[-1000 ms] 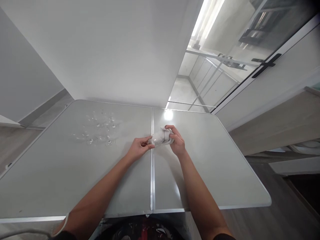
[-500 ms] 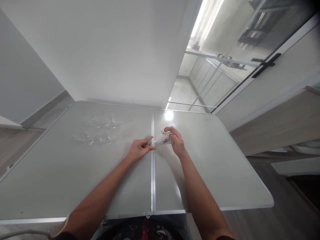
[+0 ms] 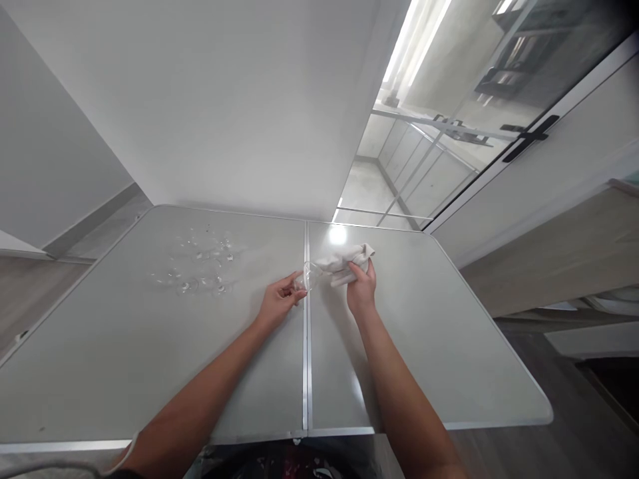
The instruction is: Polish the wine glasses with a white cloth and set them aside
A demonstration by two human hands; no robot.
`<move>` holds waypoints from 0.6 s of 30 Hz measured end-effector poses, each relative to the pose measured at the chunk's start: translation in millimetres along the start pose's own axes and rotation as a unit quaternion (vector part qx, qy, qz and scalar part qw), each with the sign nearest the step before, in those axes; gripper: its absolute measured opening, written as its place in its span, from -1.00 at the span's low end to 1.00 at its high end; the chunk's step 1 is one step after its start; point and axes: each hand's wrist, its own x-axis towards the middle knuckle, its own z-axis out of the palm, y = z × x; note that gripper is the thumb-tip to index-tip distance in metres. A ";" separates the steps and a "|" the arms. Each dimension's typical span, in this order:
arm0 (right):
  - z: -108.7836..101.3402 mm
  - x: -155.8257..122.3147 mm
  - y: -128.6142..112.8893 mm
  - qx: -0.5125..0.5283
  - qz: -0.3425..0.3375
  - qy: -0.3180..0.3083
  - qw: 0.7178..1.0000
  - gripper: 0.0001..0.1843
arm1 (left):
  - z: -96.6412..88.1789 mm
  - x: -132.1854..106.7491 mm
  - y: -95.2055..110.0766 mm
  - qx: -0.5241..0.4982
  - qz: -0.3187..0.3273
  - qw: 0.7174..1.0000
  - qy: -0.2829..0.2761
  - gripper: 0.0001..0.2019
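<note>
- L hand [image 3: 275, 301]: just left of the metal seam strip [image 3: 307, 359], fingers pinched round the clear drinking glass [image 3: 312, 275].
- Glass is over the strip, looks tilted w/ its rounder end to the right; can't tell if it touches the tabletop [image 3: 424, 332].
- Handling, our guess: light, stiff, slick, v. fragile, esp. at any thin rim. We'd hold the end L hand has, w/ light finger pressure, & not squeeze the rounder end.
- R hand [image 3: 363, 291]: right of the strip, thumb & fingers closed on the white cloth [image 3: 349, 263]. Cloth's left end is by the glass; can't tell if they touch. Prob. soft, limp, grippy; we'd take it bunched, as R hand does.
- Glassware cluster [image 3: 200, 257]: left of the strip, well apart from L hand, toward the far edge. Hard to see b/c transparent, so we'd swing wide of it.
- Edges: far edge at the strip's top end, by the white wall [image 3: 234, 126]; near edge at its bottom end, forearms crossing over.
- Room: best elbow room is right of the strip, past R hand, & left of it, nearer us than the cluster.
</note>
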 end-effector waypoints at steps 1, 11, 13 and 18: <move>0.6 0.3 4.7 -0.005 -0.003 0.013 1.000 -0.54 | 1.1 -0.4 -0.1 -0.018 0.002 1.000 -0.015 -0.30; 32.7 -34.5 13.4 0.100 0.133 -0.181 0.969 -0.72 | 9.1 -2.0 8.4 -0.028 -0.024 0.995 -0.094 -0.47; 37.3 -35.2 8.7 0.133 0.143 -0.175 0.965 -0.71 | 8.6 -0.7 7.0 -0.025 -0.027 0.993 -0.113 -0.46; 48.5 -38.2 6.3 0.145 0.196 -0.166 0.955 -0.68 | 10.2 0.3 -0.5 -0.037 -0.004 0.994 -0.103 -0.47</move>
